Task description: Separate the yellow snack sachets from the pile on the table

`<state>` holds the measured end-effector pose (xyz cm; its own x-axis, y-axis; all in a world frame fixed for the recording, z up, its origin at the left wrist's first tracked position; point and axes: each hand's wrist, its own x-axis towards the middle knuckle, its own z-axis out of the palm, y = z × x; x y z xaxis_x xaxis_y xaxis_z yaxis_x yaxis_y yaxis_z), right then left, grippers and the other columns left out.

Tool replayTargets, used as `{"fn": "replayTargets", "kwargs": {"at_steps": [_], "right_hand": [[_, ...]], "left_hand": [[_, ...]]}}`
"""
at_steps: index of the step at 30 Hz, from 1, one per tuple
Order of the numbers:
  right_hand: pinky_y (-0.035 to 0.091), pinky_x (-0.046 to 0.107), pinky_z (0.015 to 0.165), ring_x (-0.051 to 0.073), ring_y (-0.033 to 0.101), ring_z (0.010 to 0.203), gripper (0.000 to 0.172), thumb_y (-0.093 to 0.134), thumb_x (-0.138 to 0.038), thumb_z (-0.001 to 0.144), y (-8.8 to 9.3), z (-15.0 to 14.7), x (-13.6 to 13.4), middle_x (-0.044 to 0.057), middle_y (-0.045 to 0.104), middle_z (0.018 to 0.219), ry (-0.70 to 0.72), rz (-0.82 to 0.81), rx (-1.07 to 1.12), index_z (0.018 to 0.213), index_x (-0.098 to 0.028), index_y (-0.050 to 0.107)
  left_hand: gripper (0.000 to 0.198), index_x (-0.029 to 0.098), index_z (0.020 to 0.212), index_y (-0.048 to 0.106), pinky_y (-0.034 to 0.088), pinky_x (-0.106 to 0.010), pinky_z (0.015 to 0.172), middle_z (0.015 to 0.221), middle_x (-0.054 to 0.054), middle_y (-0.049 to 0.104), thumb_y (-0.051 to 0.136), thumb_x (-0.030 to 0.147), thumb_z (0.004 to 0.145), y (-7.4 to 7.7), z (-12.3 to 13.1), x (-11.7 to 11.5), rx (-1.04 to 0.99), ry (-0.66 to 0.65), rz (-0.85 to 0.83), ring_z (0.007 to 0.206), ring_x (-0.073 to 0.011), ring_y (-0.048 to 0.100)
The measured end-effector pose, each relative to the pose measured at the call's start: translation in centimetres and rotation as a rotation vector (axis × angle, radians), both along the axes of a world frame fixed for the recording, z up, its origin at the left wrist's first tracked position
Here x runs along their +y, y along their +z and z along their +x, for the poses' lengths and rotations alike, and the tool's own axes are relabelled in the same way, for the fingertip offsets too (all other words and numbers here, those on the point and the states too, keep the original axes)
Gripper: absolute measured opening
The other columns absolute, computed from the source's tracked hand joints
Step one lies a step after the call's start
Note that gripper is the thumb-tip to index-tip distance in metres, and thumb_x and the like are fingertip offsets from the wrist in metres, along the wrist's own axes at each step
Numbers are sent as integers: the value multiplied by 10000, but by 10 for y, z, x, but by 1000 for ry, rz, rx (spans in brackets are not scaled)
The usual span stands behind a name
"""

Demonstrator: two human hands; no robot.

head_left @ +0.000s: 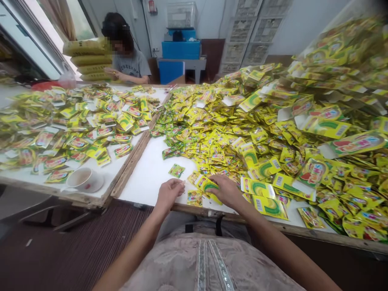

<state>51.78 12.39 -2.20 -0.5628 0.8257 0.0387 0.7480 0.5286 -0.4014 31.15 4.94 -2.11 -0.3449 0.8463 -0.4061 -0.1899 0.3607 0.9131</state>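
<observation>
Faces a table point(145, 178) with a large sachet heap point(212, 137) far and right, apparently unhandled; clamps right hand point(226, 190) on a yellow packet point(204, 184) at the near edge, seemingly unfinished; pinches left hand point(168, 194) together, cannot tell on what.

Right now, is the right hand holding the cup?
No, the cup stands across the wooden divider, while the right hand holds a yellow packet.

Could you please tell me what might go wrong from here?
The small yellow packet lies near the front edge of the table; the left hand could brush it off. The heap of packets might slide toward the right hand. The cup stands near the edge of the other table, beside loose packets; a knock might spill its contents over them.
</observation>
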Motion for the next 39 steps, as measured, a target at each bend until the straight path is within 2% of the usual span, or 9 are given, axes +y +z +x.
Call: {"fn": "replayTargets", "kwargs": {"at_steps": [4, 11, 14, 17, 19, 25, 31, 36, 39], "right_hand": [[432, 317, 707, 218, 564, 814, 192, 569, -298, 789, 9, -24, -16, 90, 624, 881, -194, 88, 206, 923, -169, 616], [471, 302, 760, 184, 616, 847, 259, 498, -292, 836, 30, -63, -39, 65, 677, 980, 201, -179, 384, 1035, -193, 632], [434, 380, 891, 234, 575, 1044, 383, 498, -267, 824, 20, -54, -18, 108, 629, 1161, 88, -90, 204, 1189, -177, 571], [375, 436, 962, 274, 481, 1181, 496, 517, -137, 745, 4, -47, 5, 110, 542, 1295, 221, -8, -84, 1238, -179, 545], [396, 397, 943, 243, 527, 1126, 470, 454, -86, 759, -5, -48, 16, 92, 580, 1252, 261, -7, -94, 1201, -186, 577], [445, 274, 622, 173, 591, 674, 294, 418, -296, 859, -2, -78, 36, 41, 688, 821, -53, -122, 406, 1025, -198, 640], [400, 255, 680, 149, 555, 708, 139, 500, -231, 778, 19, -113, 52, 17, 641, 764, 193, -246, 551, 765, -185, 630], [389, 243, 624, 137, 525, 662, 150, 494, -261, 789, 20, -129, 62, 7, 603, 743, 26, -350, 725, 833, -179, 612], [368, 232, 600, 126, 506, 629, 106, 520, -196, 768, 17, -134, 62, -3, 586, 689, 161, -383, 555, 768, -172, 623]], "left_hand": [[393, 139, 823, 673, 498, -265, 650, 727, -68, 705, 729, 472, 621, 3, 12, -12, 6, -51, 28, 690, -178, 656], [444, 136, 940, 600, 516, -304, 733, 895, -97, 705, 744, 418, 630, 5, 17, -15, -393, 47, 234, 836, -217, 660], [486, 150, 891, 553, 526, -312, 677, 804, -62, 701, 819, 314, 519, 1, -6, -13, -343, 172, 160, 718, -202, 667], [491, 157, 889, 542, 522, -305, 635, 788, -47, 694, 816, 324, 518, -5, -30, -10, -230, 148, 135, 673, -189, 662], [489, 156, 916, 556, 515, -296, 635, 791, -43, 693, 800, 353, 541, -9, -41, -8, -135, 80, 146, 679, -186, 658], [505, 160, 973, 560, 501, -295, 689, 845, -40, 696, 783, 360, 566, -17, -53, -4, 2, -183, 147, 744, -187, 645], [468, 149, 1028, 563, 479, -264, 680, 891, -43, 691, 733, 355, 643, -23, -59, -3, -20, -235, 182, 757, -175, 629], [443, 141, 1042, 591, 469, -257, 710, 969, -70, 689, 707, 362, 677, -23, -73, 0, 43, -262, 180, 860, -200, 624], [467, 156, 1118, 573, 468, -270, 757, 1062, -75, 671, 666, 382, 721, -19, -77, 4, 25, -250, 205, 938, -215, 613]]}}
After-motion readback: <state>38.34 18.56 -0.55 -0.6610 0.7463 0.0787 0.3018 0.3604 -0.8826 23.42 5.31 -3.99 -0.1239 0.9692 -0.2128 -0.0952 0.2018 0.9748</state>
